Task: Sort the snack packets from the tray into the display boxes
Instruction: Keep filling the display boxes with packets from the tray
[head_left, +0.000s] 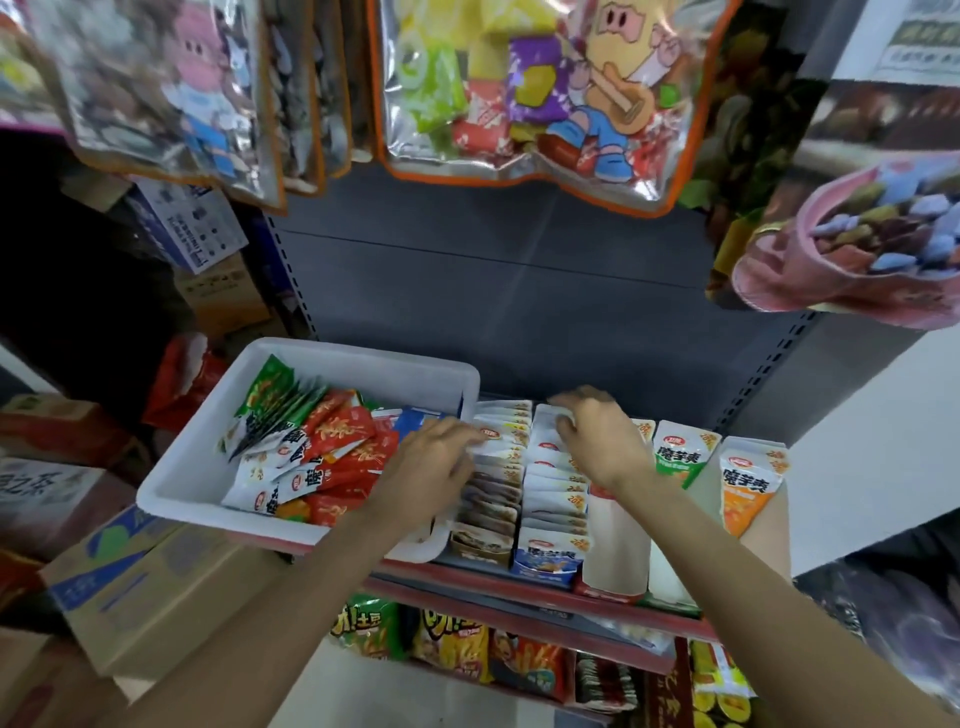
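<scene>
My left hand (431, 462) pinching a white packet (491, 436) over the brown box (485, 543), right hand (597, 441) fingers curled on blue box (545, 564) packets, white tray (208, 467) alongside.

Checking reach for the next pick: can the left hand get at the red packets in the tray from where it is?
Probably yes. The left hand sits at the white tray's right rim, the red packets lie uncovered just to its left, and nothing stands between. The right hand is busy over the display boxes.
</scene>
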